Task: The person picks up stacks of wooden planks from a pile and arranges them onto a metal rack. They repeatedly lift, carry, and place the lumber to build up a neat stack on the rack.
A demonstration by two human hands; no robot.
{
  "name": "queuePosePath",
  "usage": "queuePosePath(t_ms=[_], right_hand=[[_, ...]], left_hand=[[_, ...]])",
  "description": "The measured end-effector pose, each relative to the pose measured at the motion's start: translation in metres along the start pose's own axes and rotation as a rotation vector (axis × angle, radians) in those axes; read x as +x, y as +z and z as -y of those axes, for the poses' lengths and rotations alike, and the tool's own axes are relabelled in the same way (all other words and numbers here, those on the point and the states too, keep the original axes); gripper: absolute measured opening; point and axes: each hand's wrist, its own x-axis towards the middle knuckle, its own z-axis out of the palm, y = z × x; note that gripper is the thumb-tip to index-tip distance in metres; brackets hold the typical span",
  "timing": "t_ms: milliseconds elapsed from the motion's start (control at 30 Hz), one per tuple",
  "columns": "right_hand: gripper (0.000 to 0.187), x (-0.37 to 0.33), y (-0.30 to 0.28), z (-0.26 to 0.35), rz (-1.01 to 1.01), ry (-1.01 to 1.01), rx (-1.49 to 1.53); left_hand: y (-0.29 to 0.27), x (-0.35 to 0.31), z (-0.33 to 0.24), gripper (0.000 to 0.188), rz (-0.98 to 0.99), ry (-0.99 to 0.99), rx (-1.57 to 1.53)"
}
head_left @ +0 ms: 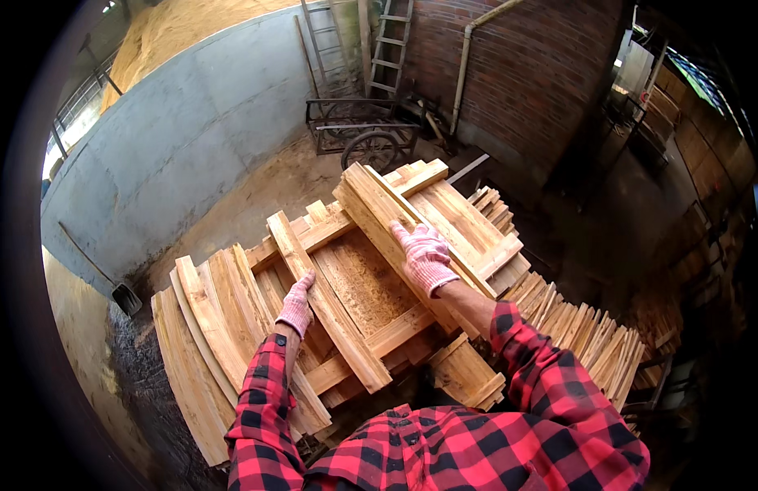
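Note:
My left hand [297,305], in a pink-and-white knit glove, closes on the left edge of a narrow wooden board [334,315]. That board lies across two crosswise wooden battens [317,233]. My right hand [426,257], gloved alike, grips a bundle of long planks [377,214] lying to the right; its fingers bend over the top and the undersides are hidden. Between my hands, a wide board with rough brown bark-like patches [366,274] shows lower in the pile. More loose boards [207,311] lie side by side left of my left hand.
Rows of thin wooden slats [579,331] stand stacked at the right. A short wooden piece [467,372] lies near my body. Beyond the pile are a wheeled metal cart [362,135], a ladder [389,49] and a grey wall [191,123]. A shovel [125,299] leans at the left.

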Motion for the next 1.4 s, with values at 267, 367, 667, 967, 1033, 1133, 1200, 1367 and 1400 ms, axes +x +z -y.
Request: queuePosePath(t_ms=[267, 367, 667, 967, 1033, 1133, 1200, 1367, 1400], right_hand=[[0.085, 0.036, -0.049, -0.037, 0.083, 0.019, 0.204], [0.082, 0.083, -0.036, -0.102, -0.036, -0.149, 0.123], [0.06, 0.063, -0.004, -0.053, -0.021, -0.099, 0.103], [0.065, 0.074, 0.033, -0.061, 0.127, -0.062, 0.375], [0.073, 0.071, 0.011, -0.076, 0.159, -0.079, 0.52], [0.074, 0.092, 0.026, -0.129, 0.109, -0.281, 0.93], [0.058, 0.096, 0.021, -0.129, 0.138, -0.247, 0.557], [0.071, 0.084, 0.008, -0.082, -0.048, -0.05, 0.011], [0.088, 0.066, -0.004, -0.075, 0.104, -0.117, 0.032]], left_hand=[[0.016, -0.017, -0.006, 0.077, -0.666, 0.82, 0.92], [0.091, -0.055, -0.008, 0.079, -0.389, 0.928, 0.769], [0.171, 0.062, 0.049, 0.05, 0.098, -0.127, -0.137], [0.18, 0.079, 0.072, 0.05, 0.233, -0.189, -0.335], [0.194, 0.064, 0.058, 0.045, 0.241, -0.17, -0.331], [0.196, 0.06, 0.046, 0.041, 0.278, -0.063, -0.305], [0.185, 0.071, 0.052, 0.04, 0.193, -0.139, -0.257], [0.2, 0.097, 0.076, 0.045, 0.168, -0.11, -0.219], [0.195, 0.1, 0.078, 0.047, 0.156, -0.094, -0.231]])
